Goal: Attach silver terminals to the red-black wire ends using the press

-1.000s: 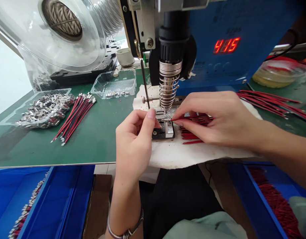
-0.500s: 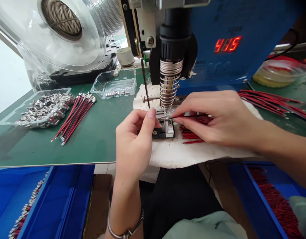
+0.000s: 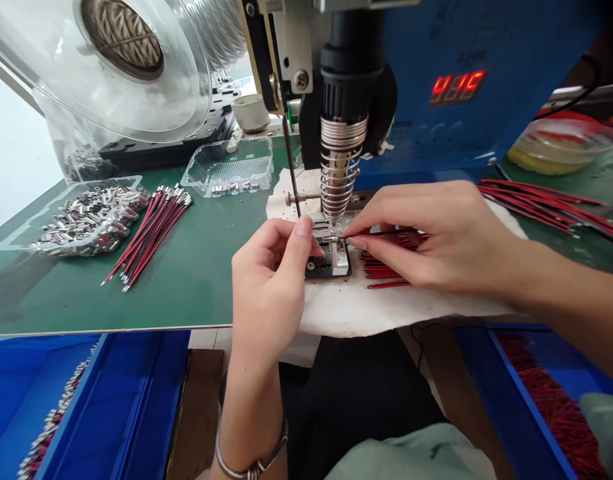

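My right hand (image 3: 436,233) pinches a thin red wire (image 3: 381,233) between thumb and forefinger, its bare tip lying on the small metal fixture (image 3: 331,257) under the spiral-wound nozzle (image 3: 340,170) of the blue machine. From the other side my left hand (image 3: 271,287) comes in with thumb and forefinger pinched at the fixture's left edge; what they hold is hidden. More red wires (image 3: 386,270) lie on the white cloth (image 3: 366,307) under my right hand.
On the green mat (image 3: 196,273) lie a bundle of red and black wires (image 3: 151,230), a tray of metal terminals (image 3: 86,220) and a clear plastic tray (image 3: 231,170). Blue bins (image 3: 111,407) sit below the table edge; another blue bin with red wires (image 3: 551,400) is at right. Long red wires (image 3: 546,203) lie behind.
The red wire's tip has been slid left onto the fixture under the nozzle. The machine's red display changed its last digit. Both hands stay nearly still.
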A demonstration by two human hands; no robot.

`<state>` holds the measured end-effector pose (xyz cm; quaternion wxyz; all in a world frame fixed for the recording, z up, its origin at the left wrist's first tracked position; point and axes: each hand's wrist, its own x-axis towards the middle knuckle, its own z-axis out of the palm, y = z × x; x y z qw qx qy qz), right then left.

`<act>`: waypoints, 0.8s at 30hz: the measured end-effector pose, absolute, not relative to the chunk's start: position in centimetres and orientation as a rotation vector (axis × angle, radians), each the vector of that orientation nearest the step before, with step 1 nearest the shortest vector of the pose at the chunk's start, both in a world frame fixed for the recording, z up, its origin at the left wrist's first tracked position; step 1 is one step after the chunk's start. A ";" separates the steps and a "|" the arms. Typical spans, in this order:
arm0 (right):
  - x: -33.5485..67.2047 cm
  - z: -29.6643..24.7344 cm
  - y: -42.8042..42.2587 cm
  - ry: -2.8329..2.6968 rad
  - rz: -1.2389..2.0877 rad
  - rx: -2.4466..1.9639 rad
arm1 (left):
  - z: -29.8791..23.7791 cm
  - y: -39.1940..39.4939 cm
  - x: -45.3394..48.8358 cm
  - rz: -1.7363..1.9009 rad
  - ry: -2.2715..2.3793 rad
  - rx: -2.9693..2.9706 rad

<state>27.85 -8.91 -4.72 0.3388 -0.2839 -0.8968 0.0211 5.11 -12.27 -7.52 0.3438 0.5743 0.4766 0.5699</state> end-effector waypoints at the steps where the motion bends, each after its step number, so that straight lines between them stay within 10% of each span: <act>1: 27.8 -4.7 -8.9 -2.333 0.055 -0.739 | -7.5 -12.3 5.1 1.481 1.241 1.491; 24: 27.6 -4.7 -8.6 -2.300 0.034 -0.725 | -7.5 -12.2 4.9 1.490 1.224 1.490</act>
